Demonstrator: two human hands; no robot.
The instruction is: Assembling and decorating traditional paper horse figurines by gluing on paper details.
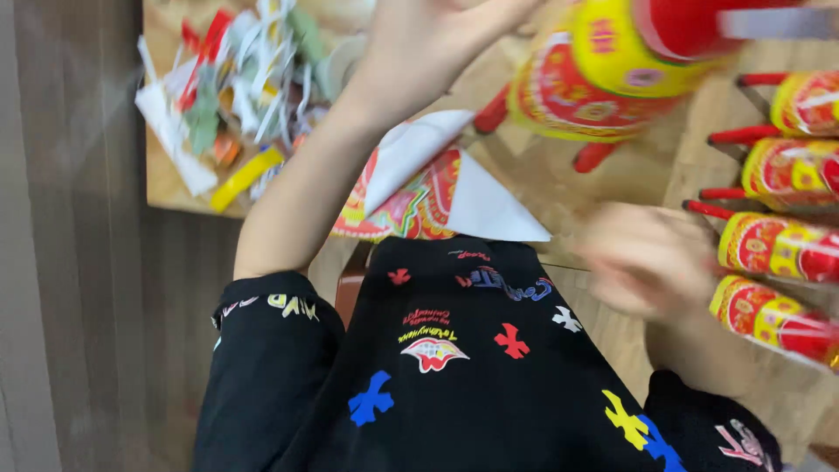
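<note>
Here, left hand [428,39] grip cannot tell, blurred right hand [647,258] loosely open beside red-yellow labelled cylinders [773,249], folded printed paper [419,188] between.

Bare wooden table [568,188] between the folded printed paper sheet [428,188] at the near edge and the large red-and-yellow drum [594,79]: room to pass there. Along the right edge, blocked by a stack of small red-and-yellow drums with red handles [786,210], packed just beside one another. Far left corner taken up by a heap of paper scraps [236,96] (loose, spilling toward the edge). Left forearm slanting across the middle, right hand [651,258] blurred just beside the small drums.
</note>
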